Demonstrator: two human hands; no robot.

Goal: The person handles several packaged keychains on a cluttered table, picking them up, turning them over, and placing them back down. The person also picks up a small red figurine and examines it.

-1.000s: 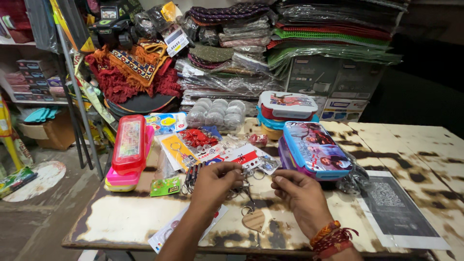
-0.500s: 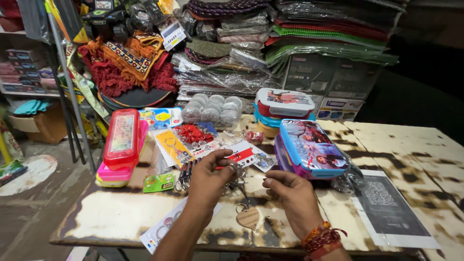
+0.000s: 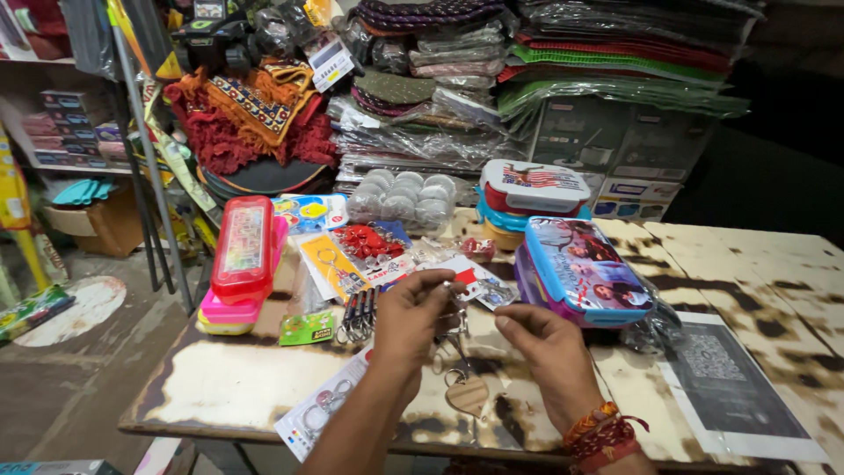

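Your worn table (image 3: 211,387), scorched in dark patches, bears the shop stock so that it lies within reach. At your right a blue lunch box (image 3: 587,271) with a printed lid sits tilted against its neighbours; at your left a red pencil box (image 3: 243,248) rests on a pink one, stacked to save room. A small bunch of metal key rings (image 3: 357,317) lies just beside your left hand (image 3: 413,318), whose fingers are pinched narrowly on the top of a keychain (image 3: 461,369). It hangs from that grip, its heart-shaped wooden tag low over the table edge. Your right hand (image 3: 552,345) curls near the chain, fingertips close together; whether they touch it you cannot tell
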